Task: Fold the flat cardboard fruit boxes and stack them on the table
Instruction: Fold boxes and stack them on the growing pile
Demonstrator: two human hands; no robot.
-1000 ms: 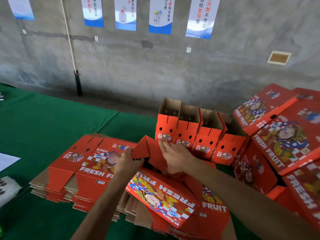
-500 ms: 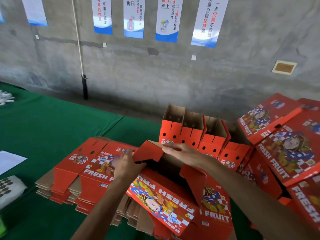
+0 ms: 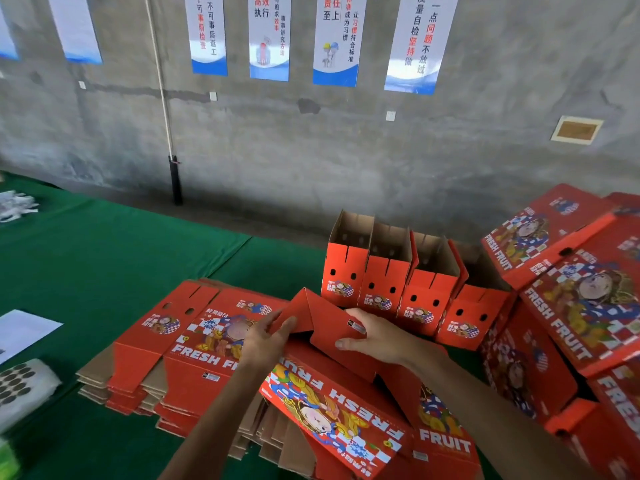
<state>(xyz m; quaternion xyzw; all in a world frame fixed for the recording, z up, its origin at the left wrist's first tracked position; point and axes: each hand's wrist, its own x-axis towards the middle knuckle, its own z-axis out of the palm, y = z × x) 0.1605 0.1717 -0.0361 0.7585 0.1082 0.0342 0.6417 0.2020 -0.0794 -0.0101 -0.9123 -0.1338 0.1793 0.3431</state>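
The box being folded [image 3: 346, 407] lies directly under and between both hands, its long axis running from the near right toward the far left, with the open end flaps at the far end, where the fingers are. The left hand [image 3: 266, 337] meets the left end flap [image 3: 298, 313] from the near left; its fingers are curled over that flap's near edge, thumb on the outer face, so the flap is gripped and stands tented upward. The right hand [image 3: 377, 336] lies on the adjoining right flap [image 3: 332, 336], thumb [image 3: 349, 342] under the near edge and fingers spread over the top, holding it down and inward. Both hands are about equally near the flaps; the judged next move is tucking the left flap against the right one. Just left of the left hand's fingers lies the stack of flat boxes [image 3: 194, 344] on the green table [image 3: 104, 258]. Beyond the right hand's fingers stands a row of folded boxes [image 3: 391, 282], and further right a pile of closed boxes [image 3: 571, 292].
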